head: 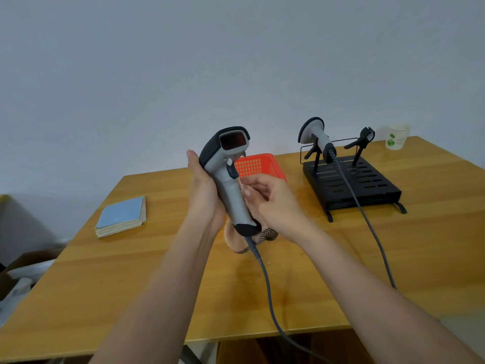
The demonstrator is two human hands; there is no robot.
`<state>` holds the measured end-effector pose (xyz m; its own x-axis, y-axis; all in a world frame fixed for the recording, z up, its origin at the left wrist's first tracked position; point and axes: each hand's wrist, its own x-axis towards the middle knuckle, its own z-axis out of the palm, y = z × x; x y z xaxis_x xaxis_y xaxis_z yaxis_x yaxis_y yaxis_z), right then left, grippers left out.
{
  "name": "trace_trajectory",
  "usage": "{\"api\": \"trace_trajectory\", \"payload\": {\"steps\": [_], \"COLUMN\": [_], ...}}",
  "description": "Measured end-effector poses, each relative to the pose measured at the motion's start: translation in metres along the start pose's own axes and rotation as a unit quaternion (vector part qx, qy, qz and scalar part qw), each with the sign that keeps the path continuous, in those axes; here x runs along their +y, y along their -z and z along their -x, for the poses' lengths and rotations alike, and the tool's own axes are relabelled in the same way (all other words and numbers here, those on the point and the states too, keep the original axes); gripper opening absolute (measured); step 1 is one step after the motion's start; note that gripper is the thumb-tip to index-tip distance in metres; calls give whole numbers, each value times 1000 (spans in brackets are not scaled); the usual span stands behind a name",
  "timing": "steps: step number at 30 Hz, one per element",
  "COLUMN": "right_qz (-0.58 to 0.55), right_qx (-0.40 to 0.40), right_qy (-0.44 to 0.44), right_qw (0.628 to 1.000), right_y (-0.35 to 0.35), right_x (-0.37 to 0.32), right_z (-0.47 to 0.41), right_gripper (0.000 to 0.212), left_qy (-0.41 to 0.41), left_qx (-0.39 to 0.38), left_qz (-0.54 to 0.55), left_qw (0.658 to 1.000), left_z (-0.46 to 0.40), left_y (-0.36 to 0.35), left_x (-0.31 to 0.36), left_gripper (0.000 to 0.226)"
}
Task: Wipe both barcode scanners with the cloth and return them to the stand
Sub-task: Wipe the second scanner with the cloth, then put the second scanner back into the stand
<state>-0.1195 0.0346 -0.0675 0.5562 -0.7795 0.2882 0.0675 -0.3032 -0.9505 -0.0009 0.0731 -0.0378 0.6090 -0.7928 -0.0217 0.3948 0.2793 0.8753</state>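
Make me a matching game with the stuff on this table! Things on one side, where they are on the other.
Things:
1. scanner with the red window
2. second scanner
3. paper cup
4. blue booklet stack

Places:
A. far right corner of the table
B. left side of the table
C. in the left hand, cloth behind it
D. resting on the black stand

Pairs: 1-C, 2-D, 3-A, 4-B

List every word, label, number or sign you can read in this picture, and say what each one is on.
No text can be read anywhere in this view.
paper cup: green printed logo, with any lettering too small and blurred to read.
blue booklet: faint mark on the cover, illegible.
held scanner: no label visible on the side shown.
scanner on the stand: no label visible.
black stand and red basket: no markings visible.
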Motion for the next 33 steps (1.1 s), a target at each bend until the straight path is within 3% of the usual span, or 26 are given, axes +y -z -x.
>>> {"api": "trace_trajectory", "payload": {"steps": [8,13,16,22,28,33], "right_qz": [103,130,98,170,172,155], "right_qx": [-103,29,60,33,-3,-82], "right_qy": [-56,-65,-72,-65,-45,-55], "right_qw": [988,989,991,983,984,983], "right_y": [32,54,62,66,75,83], "right_x": [3,2,3,2,-7,-15], "right_z": [10,3,-2,-3,4,15], "right_gripper": [37,41,45,37,24,37], "left_qy": [6,9,15,6,11,10], "left_qx": [2,-12,-18,-37,-56,-65], "left_qz": [21,42,45,27,14,22], "left_qw": [1000,999,999,999,998,998], "left_z": [-4,-8,-5,-1,1,8], "left_y": [-12,-13,-17,-27,-39,-54], "left_x": [-7,-2,-3,-10,-20,-22], "left_gripper": [72,77,75,70,70,61]}}
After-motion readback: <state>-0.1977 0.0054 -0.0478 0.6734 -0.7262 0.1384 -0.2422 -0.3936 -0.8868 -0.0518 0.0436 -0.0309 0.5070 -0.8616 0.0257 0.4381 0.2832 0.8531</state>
